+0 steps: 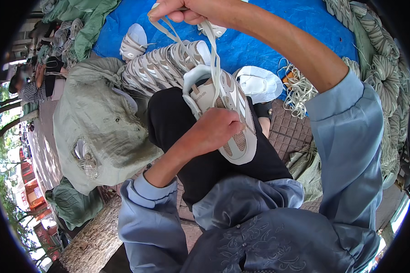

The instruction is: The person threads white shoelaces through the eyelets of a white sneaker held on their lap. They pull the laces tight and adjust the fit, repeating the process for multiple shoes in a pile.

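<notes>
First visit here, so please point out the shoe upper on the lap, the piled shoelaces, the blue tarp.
Shoe upper [240, 108]: head view, striped side.
Piled shoelaces [300, 95]: head view, pile's middle.
Blue tarp [319, 19]: head view, bare patch.

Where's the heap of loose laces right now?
The lace heap lies right of centre in the head view, at the edge of the blue tarp, between the white shoe piece and right sleeve.

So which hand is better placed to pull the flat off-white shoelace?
Probably the right hand: it grips the shoelace, while the left hand is curled over the beige-and-white sneaker.
</notes>
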The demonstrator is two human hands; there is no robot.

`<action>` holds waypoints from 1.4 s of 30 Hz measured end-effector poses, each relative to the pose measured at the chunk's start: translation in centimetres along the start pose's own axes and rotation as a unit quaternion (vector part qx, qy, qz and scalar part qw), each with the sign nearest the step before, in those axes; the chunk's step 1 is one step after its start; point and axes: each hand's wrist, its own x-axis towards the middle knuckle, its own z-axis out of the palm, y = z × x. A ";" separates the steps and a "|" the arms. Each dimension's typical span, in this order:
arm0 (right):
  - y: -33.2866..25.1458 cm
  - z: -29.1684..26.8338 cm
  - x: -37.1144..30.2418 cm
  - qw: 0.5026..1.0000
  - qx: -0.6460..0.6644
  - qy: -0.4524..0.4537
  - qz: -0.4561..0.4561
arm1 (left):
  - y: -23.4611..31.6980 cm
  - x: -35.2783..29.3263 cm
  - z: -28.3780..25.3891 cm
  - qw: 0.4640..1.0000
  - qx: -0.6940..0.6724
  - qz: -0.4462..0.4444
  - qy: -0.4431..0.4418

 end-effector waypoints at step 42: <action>-3.4 -1.7 6.7 0.997 -0.043 0.043 0.037 | -0.6 -6.0 8.9 0.868 0.042 0.051 0.492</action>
